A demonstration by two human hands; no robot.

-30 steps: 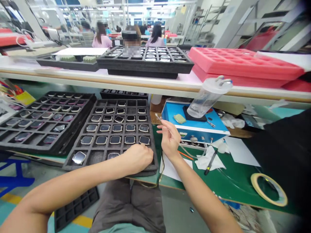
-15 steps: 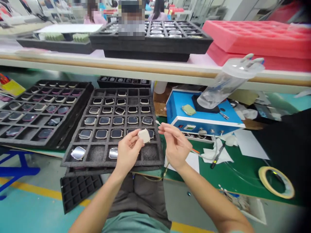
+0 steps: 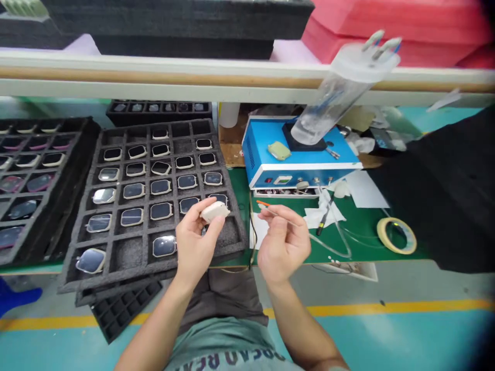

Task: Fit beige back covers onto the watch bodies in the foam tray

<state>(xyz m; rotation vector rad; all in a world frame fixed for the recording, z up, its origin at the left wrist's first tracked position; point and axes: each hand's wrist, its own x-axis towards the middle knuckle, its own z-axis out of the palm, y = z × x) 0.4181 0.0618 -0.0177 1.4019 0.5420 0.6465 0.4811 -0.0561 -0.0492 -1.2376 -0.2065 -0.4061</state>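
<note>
My left hand (image 3: 195, 242) is closed on a small white square part (image 3: 214, 211), held just above the near right corner of a black foam tray (image 3: 127, 257). That tray holds several square glass-faced parts in its cells. My right hand (image 3: 284, 242) pinches a thin pen-like tool (image 3: 270, 209) with an orange end and a clear tube trailing from it. The two hands are a hand's width apart, over the bench's front edge.
A blue box machine (image 3: 301, 159) with a clear canister (image 3: 340, 87) stands behind my right hand. A tape roll (image 3: 396, 234), a pen and wipes lie on the green mat. More black trays sit at left, one by my knee; a shelf runs overhead.
My left hand has lifted the white part out of the tray and turned it. My right hand has dropped lower with its tool. The view has tilted down.
</note>
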